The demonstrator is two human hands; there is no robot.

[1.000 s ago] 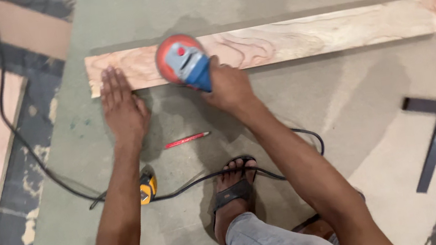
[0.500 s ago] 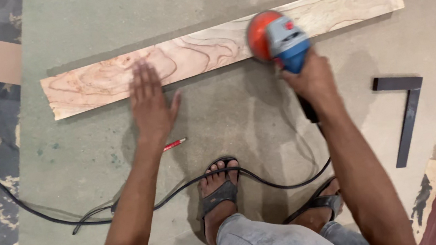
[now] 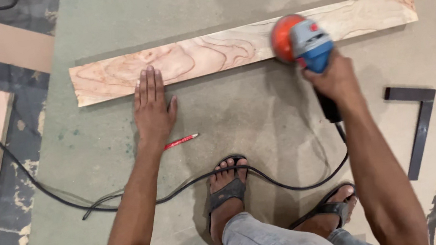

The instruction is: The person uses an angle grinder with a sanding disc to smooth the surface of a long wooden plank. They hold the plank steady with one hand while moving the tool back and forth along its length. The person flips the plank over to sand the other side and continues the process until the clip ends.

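Head view: left hand [image 3: 153,109] fingers flat on plank [image 3: 209,54], right hand [image 3: 334,77] fingers gripping sander [image 3: 301,43], green floor [image 3: 250,113].

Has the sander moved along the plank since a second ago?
Yes. The sander in the right hand went from the plank's left end toward its right end; the left hand stays near the left.

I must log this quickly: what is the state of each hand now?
Left hand: open, flat, fingertips on the wooden plank.
Right hand: closed around the power sander, which rests on the plank.
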